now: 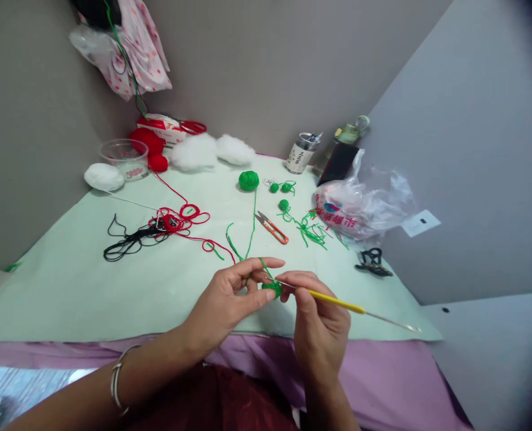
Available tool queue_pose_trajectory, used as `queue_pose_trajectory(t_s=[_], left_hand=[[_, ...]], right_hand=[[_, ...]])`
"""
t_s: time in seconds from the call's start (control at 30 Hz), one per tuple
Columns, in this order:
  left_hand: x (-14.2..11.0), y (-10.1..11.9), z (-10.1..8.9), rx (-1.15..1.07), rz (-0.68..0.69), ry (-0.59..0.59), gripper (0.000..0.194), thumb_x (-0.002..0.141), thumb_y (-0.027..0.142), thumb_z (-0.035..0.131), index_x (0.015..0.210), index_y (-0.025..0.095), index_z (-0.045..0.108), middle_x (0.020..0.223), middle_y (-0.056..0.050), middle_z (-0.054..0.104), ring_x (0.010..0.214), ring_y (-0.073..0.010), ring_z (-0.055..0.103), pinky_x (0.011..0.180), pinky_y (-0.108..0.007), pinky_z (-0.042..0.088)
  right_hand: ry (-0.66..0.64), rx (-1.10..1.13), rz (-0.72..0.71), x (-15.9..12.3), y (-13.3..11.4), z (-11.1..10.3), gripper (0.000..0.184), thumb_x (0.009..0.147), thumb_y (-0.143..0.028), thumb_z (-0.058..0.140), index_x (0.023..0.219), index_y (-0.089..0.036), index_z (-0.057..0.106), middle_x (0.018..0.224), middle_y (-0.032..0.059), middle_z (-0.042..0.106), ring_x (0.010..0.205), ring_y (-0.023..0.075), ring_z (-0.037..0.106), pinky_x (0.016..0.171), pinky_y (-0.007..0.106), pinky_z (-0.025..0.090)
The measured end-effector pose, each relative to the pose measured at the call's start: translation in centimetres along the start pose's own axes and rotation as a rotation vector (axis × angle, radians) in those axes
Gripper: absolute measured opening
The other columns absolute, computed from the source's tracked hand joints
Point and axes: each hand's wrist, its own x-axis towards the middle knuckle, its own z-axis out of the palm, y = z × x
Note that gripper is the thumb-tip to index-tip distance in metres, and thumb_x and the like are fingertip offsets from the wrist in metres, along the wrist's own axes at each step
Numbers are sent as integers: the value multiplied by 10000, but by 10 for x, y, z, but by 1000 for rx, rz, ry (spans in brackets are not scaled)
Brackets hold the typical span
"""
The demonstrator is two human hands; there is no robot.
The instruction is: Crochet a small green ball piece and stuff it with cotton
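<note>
Between the thumb and fingers of my left hand (230, 293) is a small green crochet piece (272, 288). Green yarn loops over the raised left index finger and runs back to a green yarn ball (248, 181) on the table. My right hand (322, 323) grips a crochet hook with a yellow handle (335, 300). One metal end of the hook meets the green piece; its other end points out to the right. Fingers of both hands partly hide the piece. Orange-handled thread snips (272, 228) lie beyond my hands.
Tangled red yarn (171, 220) and black yarn (128, 239) lie at left. Farther back are a clear tub (126, 160), white stuffing (196, 152) and a pen holder (300, 154). Green scraps (311, 232), a plastic bag (359, 200) and a black hair claw (372, 263) are at right.
</note>
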Motion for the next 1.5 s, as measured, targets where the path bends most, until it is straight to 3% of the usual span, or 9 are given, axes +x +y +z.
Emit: queue_pose_trajectory(t_s=[0.17,0.3,0.37,0.5,0.67,0.83,0.93,1.13,1.5], left_hand=[[0,-1,6,-116,-40,108,430,818,345,895,1239,312,812,877,22,641,826,-130,551,817,-274,413],[4,2,10,-351,-234,67,550,745,375,942,1252,216,805,842,-7,666,790,-132,563,791,-270,430],[6,5,8,-394,-282,40,498,733,344,944,1191,187,828,819,-6,654,772,-126,552,778,-263,429],[6,7,8,-298,-85,130,440,766,241,922,1197,250,830,847,23,655,830,-114,562,830,-232,426],[5,4,9,-463,-269,33,538,728,279,954,1236,182,806,827,0,675,783,-118,576,852,-266,474],[10,4,-5,-476,-258,92,475,775,197,910,1237,189,800,783,34,619,696,-83,519,884,-271,488],[9,6,-6,-372,-202,84,435,795,247,906,1215,209,801,789,39,600,694,-81,479,750,-228,428],[4,7,3,-273,-166,75,233,763,308,916,902,183,777,783,34,580,673,-95,397,622,-245,294],[4,6,3,-191,-148,73,194,796,308,875,909,202,758,830,17,626,789,-138,497,720,-271,346]], right_hand=[[2,-301,-221,-7,4,3,246,1016,-130,620,1109,-287,784,964,25,771,861,174,719,731,308,588],[12,-561,-524,-9,10,2,350,977,-76,656,1230,-287,771,1119,72,769,996,208,726,808,343,600],[44,-451,-443,-6,8,1,293,994,-79,624,1170,-258,775,1019,58,766,930,196,716,768,332,590],[83,-190,-155,0,3,6,238,1037,-133,563,991,-252,764,819,7,703,728,158,652,644,300,541],[80,-458,-444,-4,9,9,288,953,-103,694,1127,-303,806,1035,59,770,925,213,718,759,346,570],[238,-38,-144,3,3,1,207,1032,-184,603,965,-250,787,770,10,672,711,162,611,653,306,496],[162,114,-37,6,0,0,187,1028,-221,630,934,-241,790,803,12,685,699,148,598,650,297,486],[135,-62,-74,1,1,3,187,1021,-187,626,940,-244,785,782,1,690,745,163,621,687,304,481],[63,-144,-74,1,-2,0,199,1027,-175,608,939,-248,771,803,-6,701,759,158,636,705,302,491]])
